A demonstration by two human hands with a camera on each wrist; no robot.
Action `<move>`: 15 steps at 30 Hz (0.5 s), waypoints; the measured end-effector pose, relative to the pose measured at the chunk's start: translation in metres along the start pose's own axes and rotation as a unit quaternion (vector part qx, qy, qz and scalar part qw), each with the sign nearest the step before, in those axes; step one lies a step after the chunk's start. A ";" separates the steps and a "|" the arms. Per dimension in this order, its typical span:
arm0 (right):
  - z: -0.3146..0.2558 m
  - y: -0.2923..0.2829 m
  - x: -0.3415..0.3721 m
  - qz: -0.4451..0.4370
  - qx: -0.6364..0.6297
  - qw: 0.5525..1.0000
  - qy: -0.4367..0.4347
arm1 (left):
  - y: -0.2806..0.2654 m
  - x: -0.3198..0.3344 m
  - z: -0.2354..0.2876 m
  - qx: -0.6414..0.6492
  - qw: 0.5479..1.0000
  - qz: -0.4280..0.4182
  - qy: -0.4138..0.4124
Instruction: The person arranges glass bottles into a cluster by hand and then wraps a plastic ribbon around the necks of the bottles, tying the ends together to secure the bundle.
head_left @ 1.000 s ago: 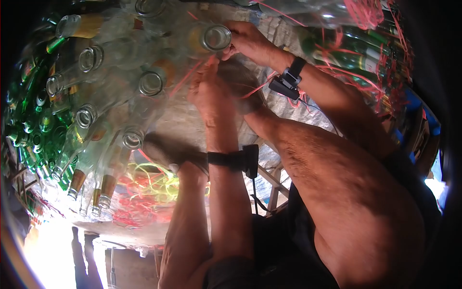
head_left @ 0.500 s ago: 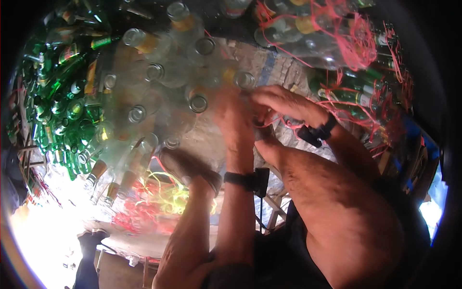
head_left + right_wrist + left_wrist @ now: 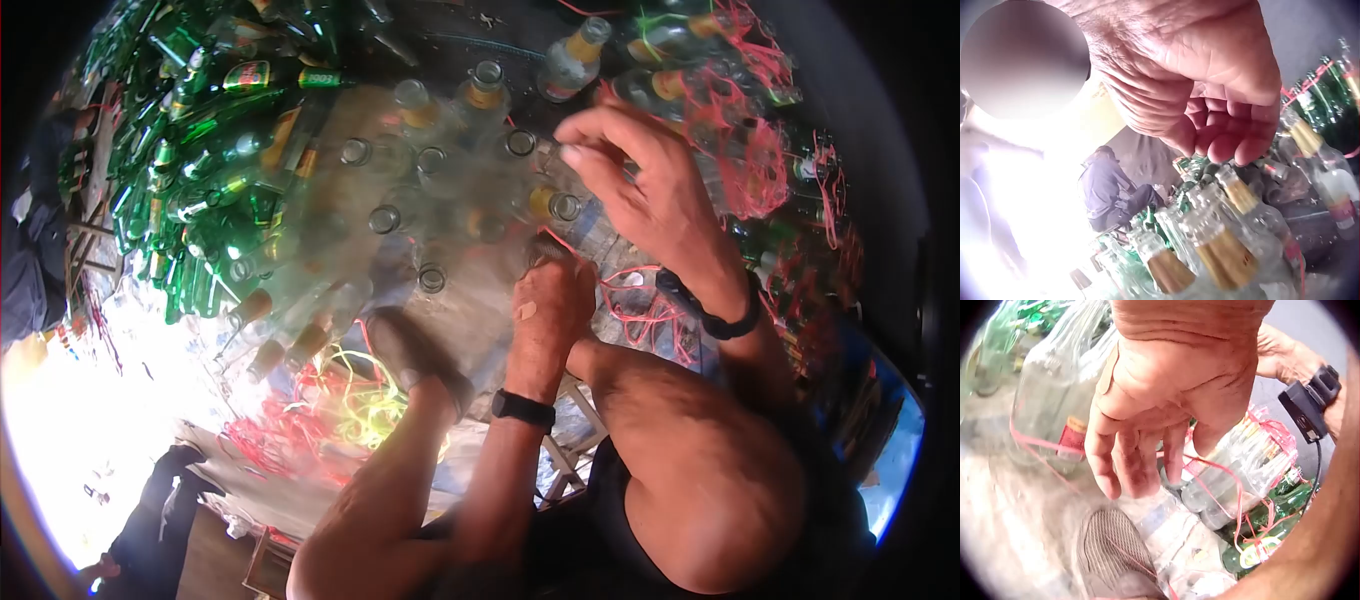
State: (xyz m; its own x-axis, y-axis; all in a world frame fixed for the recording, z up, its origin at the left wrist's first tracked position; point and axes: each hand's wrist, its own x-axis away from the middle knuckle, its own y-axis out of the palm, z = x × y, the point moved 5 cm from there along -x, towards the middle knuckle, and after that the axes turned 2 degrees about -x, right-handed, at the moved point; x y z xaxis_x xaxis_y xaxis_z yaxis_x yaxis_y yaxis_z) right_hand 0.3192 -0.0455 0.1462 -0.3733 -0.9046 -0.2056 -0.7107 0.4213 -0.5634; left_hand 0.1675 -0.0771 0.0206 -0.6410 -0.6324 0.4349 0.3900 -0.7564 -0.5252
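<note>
On the pale ground (image 3: 465, 315) just beyond the brown shoe (image 3: 405, 345), clear glass bottles (image 3: 432, 165) stand upright in a close cluster, pink string (image 3: 1044, 443) crossing low on one. Each should handle stiff, slick and easily chipped, though light enough (they look drained), so the neck seems the surest hold; the string is probably soft, best pinched. The glass is colourless, with gold neck labels (image 3: 1229, 259) and a red-and-yellow body label (image 3: 1072, 439). Beside them the right hand (image 3: 640, 180) curves loosely, holding nothing visible; the left hand (image 3: 550, 305) has bent fingers, and I cannot tell whether they pinch string
</note>
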 end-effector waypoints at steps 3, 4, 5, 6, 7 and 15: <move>-0.023 0.008 -0.035 -0.024 0.043 0.996 -0.076 | -0.023 0.004 0.018 -0.104 0.991 -0.047 0.065; -0.028 0.014 -0.044 -0.021 0.075 0.994 -0.082 | -0.028 0.007 0.025 -0.156 0.979 -0.083 0.099; -0.029 0.021 -0.055 -0.020 0.073 0.993 -0.087 | -0.039 0.009 0.030 -0.158 0.979 -0.079 0.099; -0.029 0.031 -0.065 -0.024 0.117 0.984 -0.131 | -0.052 0.013 0.034 -0.142 0.986 -0.053 0.066; -0.029 0.039 -0.074 -0.028 0.161 0.971 -0.175 | -0.065 0.015 0.037 -0.126 0.991 -0.026 0.033; -0.004 0.087 -0.097 -0.117 0.270 0.936 -0.193 | -0.113 0.032 0.046 -0.098 0.985 0.142 0.009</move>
State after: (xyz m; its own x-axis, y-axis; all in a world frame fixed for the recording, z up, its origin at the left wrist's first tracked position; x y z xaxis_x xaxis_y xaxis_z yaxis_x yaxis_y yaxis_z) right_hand 0.2915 0.0792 0.1207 0.0723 -0.9678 -0.2413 -0.3021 0.2093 -0.9300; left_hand 0.1333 -0.0198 0.1280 -0.5361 -0.8098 0.2382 0.4216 -0.5014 -0.7555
